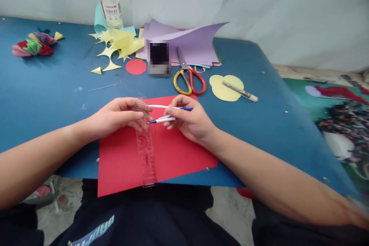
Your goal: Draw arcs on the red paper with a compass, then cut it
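A clear plastic ruler [148, 161] lies upright in view over a sheet of red paper [178, 153]. My left hand [121, 117] grips its upper end between thumb and fingers. In my right hand [191, 123] is a white and blue drawing compass [161, 120], held sideways by the fingers. Its two legs are spread and point left, their tips close to the ruler and my left fingertips. The red paper sits at the front edge of the table, its lower left corner reaching past it.
Behind my hands are scissors [186, 77], a red paper circle [136, 67] and purple sheets [184, 38]. Yellow circles [225, 86] lie to the right, under a slim tube [240, 91]. Yellow scraps [121, 42], a bottle [112, 9] and folded coloured pieces [36, 44] are further left.
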Action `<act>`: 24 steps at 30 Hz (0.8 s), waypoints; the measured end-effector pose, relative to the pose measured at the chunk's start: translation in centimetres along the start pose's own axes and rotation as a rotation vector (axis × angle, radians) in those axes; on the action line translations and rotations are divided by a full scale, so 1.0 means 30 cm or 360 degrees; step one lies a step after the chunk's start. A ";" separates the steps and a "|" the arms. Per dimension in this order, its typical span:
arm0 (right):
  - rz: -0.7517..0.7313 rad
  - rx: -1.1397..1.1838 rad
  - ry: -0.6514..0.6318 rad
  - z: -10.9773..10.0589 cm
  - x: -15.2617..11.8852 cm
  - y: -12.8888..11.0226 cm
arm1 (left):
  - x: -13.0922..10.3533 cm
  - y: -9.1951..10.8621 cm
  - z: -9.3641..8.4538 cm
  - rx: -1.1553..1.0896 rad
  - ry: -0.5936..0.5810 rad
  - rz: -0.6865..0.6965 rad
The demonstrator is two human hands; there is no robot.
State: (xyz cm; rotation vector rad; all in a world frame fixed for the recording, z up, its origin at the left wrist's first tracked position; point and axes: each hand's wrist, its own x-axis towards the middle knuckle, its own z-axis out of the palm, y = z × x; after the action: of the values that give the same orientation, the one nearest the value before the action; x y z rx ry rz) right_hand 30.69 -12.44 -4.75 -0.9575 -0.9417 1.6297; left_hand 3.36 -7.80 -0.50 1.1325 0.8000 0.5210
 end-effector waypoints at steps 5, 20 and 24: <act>-0.0057 -0.0255 0.0036 -0.005 -0.009 -0.003 | 0.001 0.003 -0.006 -0.0036 0.0029 0.0051; -0.0500 -0.1025 0.0122 0.001 -0.056 -0.050 | -0.008 0.015 0.011 0.0078 0.0070 0.0114; -0.0553 -0.1051 0.0162 0.005 -0.066 -0.054 | -0.016 0.025 0.017 0.0148 0.0143 0.0086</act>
State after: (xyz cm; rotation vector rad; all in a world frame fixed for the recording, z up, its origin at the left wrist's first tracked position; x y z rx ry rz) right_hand 31.53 -14.03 -2.91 -1.2122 -1.5229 0.9738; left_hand 3.49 -8.19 0.45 1.2257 0.8808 0.5879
